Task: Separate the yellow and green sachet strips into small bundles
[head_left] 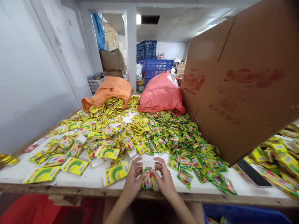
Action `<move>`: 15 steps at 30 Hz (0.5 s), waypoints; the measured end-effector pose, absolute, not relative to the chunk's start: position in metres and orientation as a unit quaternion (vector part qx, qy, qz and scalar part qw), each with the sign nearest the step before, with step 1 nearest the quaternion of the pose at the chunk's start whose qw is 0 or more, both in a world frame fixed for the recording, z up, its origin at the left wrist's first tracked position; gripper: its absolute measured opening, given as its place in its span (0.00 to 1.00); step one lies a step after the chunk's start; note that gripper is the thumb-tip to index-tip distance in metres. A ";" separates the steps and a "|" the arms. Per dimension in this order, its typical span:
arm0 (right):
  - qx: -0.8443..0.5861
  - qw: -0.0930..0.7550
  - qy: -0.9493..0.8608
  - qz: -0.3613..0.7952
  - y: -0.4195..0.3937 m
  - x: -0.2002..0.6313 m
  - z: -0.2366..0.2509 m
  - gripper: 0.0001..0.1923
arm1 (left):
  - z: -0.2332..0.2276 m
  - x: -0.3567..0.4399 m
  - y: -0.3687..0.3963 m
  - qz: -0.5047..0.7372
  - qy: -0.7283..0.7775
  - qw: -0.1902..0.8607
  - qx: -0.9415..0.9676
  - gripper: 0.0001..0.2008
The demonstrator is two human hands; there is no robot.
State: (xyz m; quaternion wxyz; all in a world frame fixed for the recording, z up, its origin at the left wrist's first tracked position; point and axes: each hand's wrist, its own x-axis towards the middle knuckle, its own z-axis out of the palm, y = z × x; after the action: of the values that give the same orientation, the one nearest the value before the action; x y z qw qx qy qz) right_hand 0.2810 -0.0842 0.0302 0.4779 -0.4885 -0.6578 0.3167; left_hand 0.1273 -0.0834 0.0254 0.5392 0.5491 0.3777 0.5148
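Note:
At the table's front edge, my left hand [134, 178] and my right hand [163, 177] grip a small printed carton [148, 180] from its two sides. Both thumbs press on its front face, and a white flap [148, 160] stands up at its far end. Just left of my hands lies a flat yellow carton [116, 173]. Beyond them spreads a heap of small green sachets [173, 140], with yellow sachets [134, 129] beside it. More yellow cartons [74, 165] lie to the left, some with white flaps out.
An orange sack [114, 88] and a pink sack [161, 91] rest at the back of the white table. A large cardboard box [233, 81] leans over the right side, near a dark phone [253, 174]. Below the edge are a red stool-like object [30, 211] and a blue bin [243, 214].

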 end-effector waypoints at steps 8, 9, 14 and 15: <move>-0.448 0.470 -0.693 0.313 -0.091 0.286 0.037 0.09 | 0.035 0.126 -0.085 0.506 0.404 0.457 0.609 0.06; -0.449 0.474 -0.691 0.310 -0.092 0.285 0.038 0.09 | 0.036 0.127 -0.085 0.507 0.408 0.451 0.610 0.06; -0.471 0.465 -0.686 0.302 -0.091 0.283 0.042 0.09 | 0.039 0.131 -0.086 0.494 0.447 0.438 0.603 0.07; -0.477 0.457 -0.687 0.303 -0.089 0.283 0.043 0.09 | 0.038 0.131 -0.085 0.490 0.456 0.438 0.601 0.07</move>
State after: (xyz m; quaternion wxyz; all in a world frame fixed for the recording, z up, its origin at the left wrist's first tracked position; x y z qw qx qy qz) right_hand 0.2829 -0.0892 0.0429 0.4567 -0.4772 -0.6870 0.3028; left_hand 0.1312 -0.0853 0.0384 0.4375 0.6006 0.4557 0.4901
